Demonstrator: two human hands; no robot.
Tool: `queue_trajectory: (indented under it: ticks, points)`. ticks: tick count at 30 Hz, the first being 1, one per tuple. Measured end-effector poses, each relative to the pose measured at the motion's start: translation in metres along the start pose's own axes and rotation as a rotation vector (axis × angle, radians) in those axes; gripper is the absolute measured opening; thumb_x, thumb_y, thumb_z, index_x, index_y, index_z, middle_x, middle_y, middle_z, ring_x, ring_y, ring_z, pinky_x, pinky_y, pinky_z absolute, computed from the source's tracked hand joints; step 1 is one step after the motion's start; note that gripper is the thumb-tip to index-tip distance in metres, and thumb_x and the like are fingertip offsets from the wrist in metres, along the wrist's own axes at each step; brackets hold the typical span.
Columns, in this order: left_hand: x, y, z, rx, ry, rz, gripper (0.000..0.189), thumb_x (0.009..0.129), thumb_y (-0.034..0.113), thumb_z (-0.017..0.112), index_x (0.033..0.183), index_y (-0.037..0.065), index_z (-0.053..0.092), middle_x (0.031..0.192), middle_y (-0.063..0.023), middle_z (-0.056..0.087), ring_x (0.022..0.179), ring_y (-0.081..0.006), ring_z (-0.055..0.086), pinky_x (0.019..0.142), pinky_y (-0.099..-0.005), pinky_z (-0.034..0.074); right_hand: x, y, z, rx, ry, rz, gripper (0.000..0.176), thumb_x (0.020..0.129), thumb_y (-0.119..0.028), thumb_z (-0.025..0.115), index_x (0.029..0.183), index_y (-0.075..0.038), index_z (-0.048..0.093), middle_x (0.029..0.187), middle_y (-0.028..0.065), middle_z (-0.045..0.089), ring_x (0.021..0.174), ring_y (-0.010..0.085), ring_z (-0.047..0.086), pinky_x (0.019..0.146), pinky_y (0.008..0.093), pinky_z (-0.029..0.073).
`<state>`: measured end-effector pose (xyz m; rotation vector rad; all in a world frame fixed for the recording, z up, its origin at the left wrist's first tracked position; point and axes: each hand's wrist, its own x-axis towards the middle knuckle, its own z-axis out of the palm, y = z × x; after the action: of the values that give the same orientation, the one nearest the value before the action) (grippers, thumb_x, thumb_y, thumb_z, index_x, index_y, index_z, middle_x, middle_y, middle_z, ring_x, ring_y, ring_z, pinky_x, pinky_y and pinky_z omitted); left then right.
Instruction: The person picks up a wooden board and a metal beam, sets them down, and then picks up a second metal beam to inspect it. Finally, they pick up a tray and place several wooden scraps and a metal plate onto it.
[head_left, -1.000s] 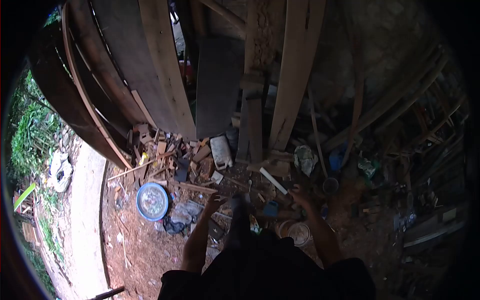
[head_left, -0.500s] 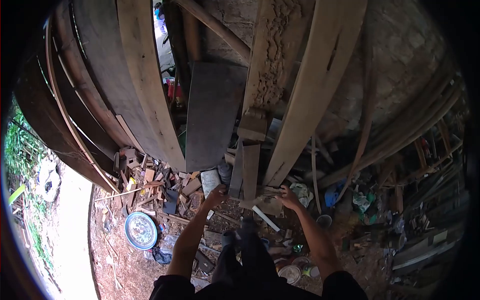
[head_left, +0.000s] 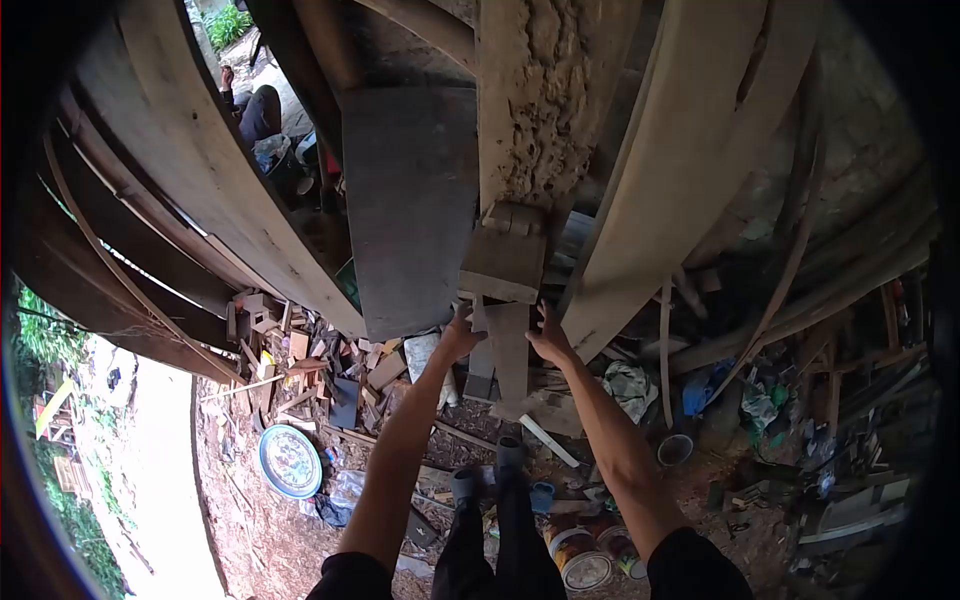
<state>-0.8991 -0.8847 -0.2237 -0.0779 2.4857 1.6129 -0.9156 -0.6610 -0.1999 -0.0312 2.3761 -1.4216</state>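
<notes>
- Head view: the wooden block (head_left: 502,264) sits at the foot of the pitted plank (head_left: 540,100), above a narrow board (head_left: 508,350); that board perhaps props it, though the dim light makes this uncertain.
- Left hand (head_left: 458,338) and right hand (head_left: 549,338) flank its lower edge, seemingly to steady it from both sides. Both are open with fingers parted, neither closed round anything; fingertip contact is unclear.
- The block is squared and flat-faced; the plank's grain is gouged into rough, winding channels.

bright daylight falls left of the littered dirt floor (head_left: 245,530), below a dim, rough wall (head_left: 800,190).
</notes>
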Motion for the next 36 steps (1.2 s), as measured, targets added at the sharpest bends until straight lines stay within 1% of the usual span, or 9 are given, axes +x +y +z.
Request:
queue_trajectory:
  ticks: [8, 10, 12, 14, 21, 24, 29, 33, 36]
  points:
    - [0.032, -0.026, 0.035, -0.284, 0.056, -0.017, 0.09, 0.062, 0.012, 0.075, 0.132, 0.0, 0.021, 0.118, -0.0208, 0.048, 0.114, -0.0282, 0.046, 0.086, -0.0369, 0.044, 0.027, 0.028, 0.016, 0.096, -0.12, -0.024, 0.084, 0.073, -0.004, 0.061, 0.137, -0.005, 0.007, 0.137, 0.0216, 0.024, 0.122, 0.0357, 0.033, 0.096, 0.0424, 0.035]
    - [0.014, -0.011, 0.026, -0.003, 0.047, 0.096, 0.083, 0.058, 0.015, 0.078, 0.126, 0.0, 0.031, 0.114, -0.0204, 0.051, 0.108, -0.0278, 0.051, 0.083, -0.0363, 0.046, -0.001, 0.016, 0.012, 0.132, -0.112, 0.015, 0.081, 0.072, -0.004, 0.063, 0.136, -0.006, 0.013, 0.135, 0.0223, 0.025, 0.119, 0.036, 0.036, 0.095, 0.0417, 0.036]
    - [-0.018, 0.012, 0.019, -0.105, -0.06, 0.029, 0.078, 0.059, 0.015, 0.079, 0.122, 0.0, 0.035, 0.111, -0.0196, 0.053, 0.104, -0.028, 0.053, 0.08, -0.036, 0.047, -0.026, 0.014, 0.009, 0.162, -0.095, 0.041, 0.079, 0.071, -0.003, 0.064, 0.135, -0.006, 0.018, 0.134, 0.023, 0.027, 0.117, 0.0364, 0.038, 0.094, 0.0409, 0.037]
    - [-0.058, 0.007, 0.029, -0.139, -0.109, 0.041, 0.068, 0.06, 0.013, 0.078, 0.115, 0.001, 0.041, 0.104, -0.0175, 0.057, 0.097, -0.0286, 0.057, 0.075, -0.0355, 0.049, -0.063, 0.027, 0.018, -0.277, 0.013, -0.155, 0.071, 0.068, -0.004, 0.068, 0.128, -0.007, 0.031, 0.127, 0.0206, 0.037, 0.112, 0.0346, 0.044, 0.091, 0.0385, 0.04]
    - [-0.17, 0.027, 0.027, 0.045, -0.041, 0.332, 0.07, 0.058, 0.017, 0.08, 0.116, 0.004, 0.042, 0.101, -0.0144, 0.059, 0.09, -0.0261, 0.06, 0.076, -0.034, 0.048, -0.165, 0.02, 0.037, -0.165, 0.044, -0.213, 0.063, 0.067, -0.004, 0.071, 0.121, -0.008, 0.039, 0.112, 0.0128, 0.051, 0.108, 0.0299, 0.048, 0.089, 0.0364, 0.041]
    - [-0.205, 0.05, 0.023, 0.027, -0.106, 0.166, 0.065, 0.057, 0.019, 0.079, 0.113, 0.007, 0.047, 0.099, -0.0135, 0.059, 0.093, -0.0312, 0.058, 0.077, -0.0367, 0.047, -0.218, -0.003, 0.031, 0.16, 0.019, -0.009, 0.065, 0.065, -0.008, 0.074, 0.121, -0.008, 0.041, 0.116, 0.0122, 0.05, 0.11, 0.0263, 0.048, 0.09, 0.0369, 0.042]
    - [-0.231, 0.114, 0.019, -0.019, -0.16, 0.415, 0.063, 0.06, 0.023, 0.078, 0.113, 0.007, 0.048, 0.095, -0.0137, 0.057, 0.091, -0.0307, 0.055, 0.078, -0.0376, 0.045, -0.307, -0.064, -0.01, -0.069, 0.261, -0.073, 0.062, 0.068, -0.014, 0.073, 0.121, -0.005, 0.042, 0.113, 0.0118, 0.054, 0.108, 0.0259, 0.049, 0.09, 0.0367, 0.042]
    - [-0.246, 0.151, 0.034, -0.057, -0.154, 0.535, 0.058, 0.074, 0.036, 0.067, 0.118, 0.004, 0.044, 0.105, -0.0176, 0.054, 0.099, -0.0313, 0.053, 0.08, -0.0363, 0.043, -0.36, -0.103, -0.032, 0.219, 0.461, -0.2, 0.058, 0.069, -0.023, 0.073, 0.117, -0.001, 0.047, 0.108, 0.0151, 0.056, 0.101, 0.0278, 0.054, 0.084, 0.0369, 0.045]
    - [-0.269, 0.173, 0.056, -0.272, -0.573, 0.399, 0.064, 0.081, 0.052, 0.051, 0.119, 0.001, 0.042, 0.111, -0.0204, 0.052, 0.103, -0.0297, 0.051, 0.082, -0.0368, 0.042, -0.409, -0.131, -0.055, 0.306, 0.684, -0.25, 0.055, 0.072, -0.028, 0.069, 0.113, 0.002, 0.048, 0.104, 0.0135, 0.056, 0.095, 0.0226, 0.055, 0.08, 0.0354, 0.045]
